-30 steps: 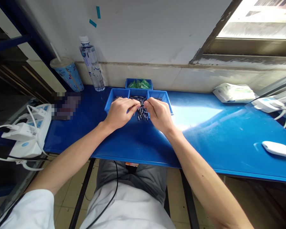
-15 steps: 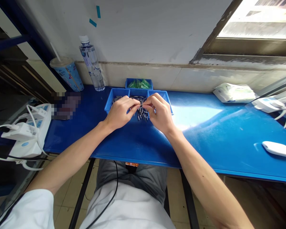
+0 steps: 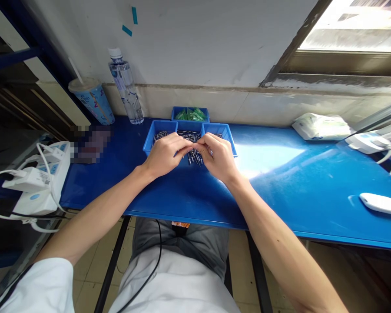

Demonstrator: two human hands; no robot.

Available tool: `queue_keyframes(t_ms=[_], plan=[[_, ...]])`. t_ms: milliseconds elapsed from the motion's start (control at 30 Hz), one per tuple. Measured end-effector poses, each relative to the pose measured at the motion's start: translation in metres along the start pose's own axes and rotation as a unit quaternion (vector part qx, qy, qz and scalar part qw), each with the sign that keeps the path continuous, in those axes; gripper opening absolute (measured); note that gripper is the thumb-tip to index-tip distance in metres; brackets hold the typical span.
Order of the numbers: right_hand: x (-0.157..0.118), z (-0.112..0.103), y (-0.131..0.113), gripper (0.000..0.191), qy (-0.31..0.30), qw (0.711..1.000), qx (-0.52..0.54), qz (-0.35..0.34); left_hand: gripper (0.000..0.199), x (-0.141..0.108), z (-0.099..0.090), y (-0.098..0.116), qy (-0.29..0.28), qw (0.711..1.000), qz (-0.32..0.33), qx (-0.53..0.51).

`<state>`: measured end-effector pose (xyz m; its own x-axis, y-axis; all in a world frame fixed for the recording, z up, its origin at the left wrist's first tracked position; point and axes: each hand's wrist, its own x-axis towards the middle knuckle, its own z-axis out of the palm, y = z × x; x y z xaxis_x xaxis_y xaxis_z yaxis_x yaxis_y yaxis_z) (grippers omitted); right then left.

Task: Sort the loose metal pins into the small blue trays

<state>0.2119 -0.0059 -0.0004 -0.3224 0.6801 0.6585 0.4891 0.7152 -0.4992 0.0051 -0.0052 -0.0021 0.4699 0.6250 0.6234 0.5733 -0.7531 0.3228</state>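
Left hand: the left hand is above the left bin and its front edge; thumb and index finger are pinched together. Whether a part lies in the pinch cannot be determined.
Right hand: the right hand is at the front of the right bin, fingers curled around a small shiny piece; its fingertips meet those of the left hand.
Metal pieces: the slender metal pieces lie in the left and middle bins and in a loose heap below the joined fingertips; some are visible in the right bin.
Middle bin: the middle bin is blue, between the side bins.
Rear bin: the rear bin contains green packets.
Bench, rear left: bottle and lidded cup with straw.
Bench, right: white soft pack near the wall; white oval object near the front edge.
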Motion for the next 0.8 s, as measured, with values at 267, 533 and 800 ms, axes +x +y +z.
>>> queue_keyframes(t_ms=[267,533,800], plan=[[-0.0002,0.0011,0.0006,0.038,0.004,1.0,-0.021,-0.003,0.038,0.0013,-0.0015,0.0051,0.021,1.0,-0.011,0.014],[0.0,0.0016,0.004,0.018,0.045,0.999,0.011,-0.017,0.035,0.0039,-0.0063,0.0047,0.049,0.998,-0.04,0.019],[-0.0008,0.0008,0.0067,0.017,0.051,0.997,0.051,-0.025,0.026,0.0036,-0.0071,0.0026,0.057,0.998,-0.018,0.015]])
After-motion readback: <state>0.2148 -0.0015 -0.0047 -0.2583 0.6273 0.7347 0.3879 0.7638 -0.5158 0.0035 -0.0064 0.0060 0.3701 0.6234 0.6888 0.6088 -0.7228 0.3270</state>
